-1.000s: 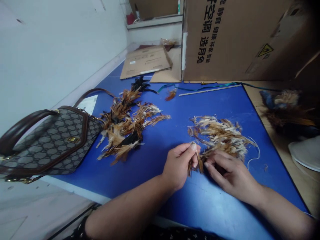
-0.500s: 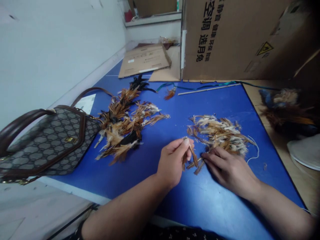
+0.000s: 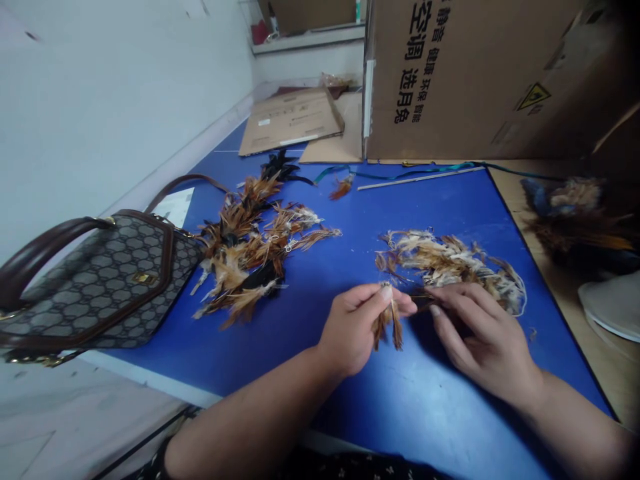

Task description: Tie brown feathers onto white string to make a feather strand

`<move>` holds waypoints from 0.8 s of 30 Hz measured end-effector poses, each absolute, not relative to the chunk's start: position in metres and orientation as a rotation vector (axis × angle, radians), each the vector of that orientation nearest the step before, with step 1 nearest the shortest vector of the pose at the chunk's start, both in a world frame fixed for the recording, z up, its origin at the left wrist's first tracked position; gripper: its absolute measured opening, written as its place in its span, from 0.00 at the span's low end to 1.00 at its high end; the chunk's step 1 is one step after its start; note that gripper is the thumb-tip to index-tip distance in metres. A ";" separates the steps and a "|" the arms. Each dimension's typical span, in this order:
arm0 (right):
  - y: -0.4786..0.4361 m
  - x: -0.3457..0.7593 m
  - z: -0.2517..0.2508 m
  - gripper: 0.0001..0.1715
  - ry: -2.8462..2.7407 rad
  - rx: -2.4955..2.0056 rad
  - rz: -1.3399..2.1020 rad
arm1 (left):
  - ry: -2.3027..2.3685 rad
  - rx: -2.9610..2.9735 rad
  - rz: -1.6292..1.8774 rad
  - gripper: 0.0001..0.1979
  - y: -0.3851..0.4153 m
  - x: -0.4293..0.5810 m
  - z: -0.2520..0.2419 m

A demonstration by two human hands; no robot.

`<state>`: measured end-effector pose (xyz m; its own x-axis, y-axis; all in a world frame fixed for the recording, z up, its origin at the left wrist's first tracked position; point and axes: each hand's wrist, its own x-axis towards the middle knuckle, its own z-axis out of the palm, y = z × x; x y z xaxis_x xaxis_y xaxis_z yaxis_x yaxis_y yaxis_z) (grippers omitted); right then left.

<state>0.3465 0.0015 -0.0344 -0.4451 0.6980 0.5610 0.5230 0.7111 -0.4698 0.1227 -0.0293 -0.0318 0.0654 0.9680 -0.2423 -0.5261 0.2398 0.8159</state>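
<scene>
While a small bunch of brown feathers (image 3: pixel 383 330) is pinched between the thumb and fingers of the left hand (image 3: pixel 353 327), its tips pointing down over a blue worktop (image 3: pixel 295 347), a thin brown feather (image 3: pixel 420 297) is held just beside it in the head view, nipped between the thumb and forefinger of the right hand (image 3: pixel 487 340). A pile of tan and white feathers (image 3: pixel 445 260) is partly hidden by the right hand, its right edge bordered by a white string (image 3: pixel 524 305). At left, brown and black feathers (image 3: pixel 245 250) are heaped near a patterned handbag (image 3: pixel 115 273). The far side is lined with a teal ribbon (image 3: pixel 385 178), a pale stick (image 3: pixel 420 179) and a large cardboard box (image 3: pixel 475 93) printed with black characters.
</scene>
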 end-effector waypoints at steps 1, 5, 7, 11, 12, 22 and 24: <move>0.000 0.345 -0.033 0.24 -2.133 -0.881 0.347 | 0.857 0.595 1.195 0.19 -0.030 0.125 -0.031; -0.004 0.340 -0.030 0.27 -2.084 -0.807 0.517 | 0.804 0.544 1.095 0.20 -0.034 0.133 -0.032; -0.004 0.338 -0.029 0.28 -2.061 -0.787 0.569 | 0.801 0.542 1.079 0.20 -0.035 0.134 -0.034; -0.004 0.337 -0.029 0.34 -2.066 -0.704 0.639 | 0.798 0.596 1.033 0.20 -0.036 0.134 -0.040; -0.004 0.336 -0.029 0.35 -2.071 -0.689 0.642 | 0.804 0.609 1.022 0.20 -0.036 0.133 -0.041; -0.004 0.340 -0.031 0.37 -2.138 -0.657 0.615 | 0.866 0.697 0.969 0.24 -0.036 0.132 -0.037; -0.004 0.340 -0.029 0.37 -2.130 -0.681 0.592 | 0.865 0.709 0.950 0.24 -0.036 0.132 -0.035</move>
<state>0.3400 -0.0035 -0.0291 -0.5311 0.6428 0.5520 0.2660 0.7451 -0.6117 0.1317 -0.0360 -0.0353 0.3126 0.8994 -0.3054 -0.3884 0.4145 0.8230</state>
